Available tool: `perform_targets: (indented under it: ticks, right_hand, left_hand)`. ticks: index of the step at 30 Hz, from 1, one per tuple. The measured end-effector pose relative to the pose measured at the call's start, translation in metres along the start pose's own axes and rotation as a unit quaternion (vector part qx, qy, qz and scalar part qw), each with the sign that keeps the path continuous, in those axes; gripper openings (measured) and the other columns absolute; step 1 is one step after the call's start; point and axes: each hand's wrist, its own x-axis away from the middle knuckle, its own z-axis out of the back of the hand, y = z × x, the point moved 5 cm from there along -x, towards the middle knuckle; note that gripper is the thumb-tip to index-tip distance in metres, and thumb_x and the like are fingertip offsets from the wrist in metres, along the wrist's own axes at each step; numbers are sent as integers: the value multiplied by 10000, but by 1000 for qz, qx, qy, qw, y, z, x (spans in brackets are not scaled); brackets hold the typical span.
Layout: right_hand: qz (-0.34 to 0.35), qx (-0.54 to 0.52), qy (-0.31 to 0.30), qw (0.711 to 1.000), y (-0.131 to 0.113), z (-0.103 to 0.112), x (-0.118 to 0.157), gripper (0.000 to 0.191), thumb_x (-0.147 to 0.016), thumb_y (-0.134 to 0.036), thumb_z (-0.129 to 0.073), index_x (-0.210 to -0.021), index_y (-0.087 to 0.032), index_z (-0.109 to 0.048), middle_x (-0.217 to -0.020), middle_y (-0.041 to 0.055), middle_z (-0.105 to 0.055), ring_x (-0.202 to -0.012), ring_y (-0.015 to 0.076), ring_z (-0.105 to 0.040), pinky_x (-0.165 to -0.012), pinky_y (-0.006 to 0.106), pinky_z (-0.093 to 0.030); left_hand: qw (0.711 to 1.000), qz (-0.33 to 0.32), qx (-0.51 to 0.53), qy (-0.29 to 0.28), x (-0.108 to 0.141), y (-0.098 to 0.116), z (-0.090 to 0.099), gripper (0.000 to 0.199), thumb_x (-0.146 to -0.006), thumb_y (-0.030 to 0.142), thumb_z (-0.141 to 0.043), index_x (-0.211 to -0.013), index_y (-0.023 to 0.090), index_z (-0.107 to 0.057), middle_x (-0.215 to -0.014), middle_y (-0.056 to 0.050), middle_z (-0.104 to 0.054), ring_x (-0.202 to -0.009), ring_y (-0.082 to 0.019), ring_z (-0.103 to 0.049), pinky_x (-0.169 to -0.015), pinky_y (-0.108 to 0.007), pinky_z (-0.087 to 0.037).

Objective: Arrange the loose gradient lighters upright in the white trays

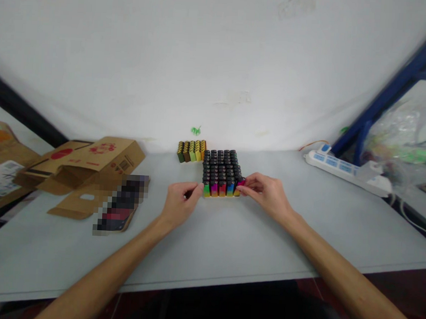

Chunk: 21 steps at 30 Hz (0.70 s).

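Observation:
A block of upright lighters (222,172) with black tops and multicoloured bodies stands in tight rows on the table. At its front right corner, my right hand (264,191) pinches a pink lighter (241,180) between thumb and fingers. My left hand (182,201) is closed at the front left corner, its thumb and fingertips against the green lighter (206,188); whether it grips anything is hidden. Behind and to the left, a smaller group of lighters (192,151) with gold tops and green, brown and yellow bodies stands near the wall.
Open cardboard boxes (102,156) lie at the left, with a pixelated dark phone-like object (121,204) beside them. A white power strip (348,172) lies at the back right, its cable running off the right side. A plastic bag (396,131) is beyond the blue frame (391,90).

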Motion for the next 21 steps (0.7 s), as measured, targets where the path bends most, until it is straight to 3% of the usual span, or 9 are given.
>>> perform_targets:
  ticks: [9, 21]
  right_hand:
    - [-7, 19, -49, 999, 1, -5, 1, 306, -912, -503, -731, -886, -204, -674, -782, 56, -796, -694, 207, -782, -666, 330, -652]
    - [-25, 33, -56, 998, 6, -5, 0, 191, -892, -373, -760, -885, -198, -683, -796, 45, -786, -705, 195, -768, -681, 325, -652]
  left_hand:
    - [999, -19, -38, 12, -3, -2, 1, 435, -933, 391, -499, -572, 209, -338, -556, 49, -287, -526, -102, -312, -536, -257, -252]
    - [999, -15, -44, -6, -3, -4, -2, 425, -937, 398, -487, -579, 209, -359, -550, 51, -323, -531, -105, -331, -548, -257, -263]
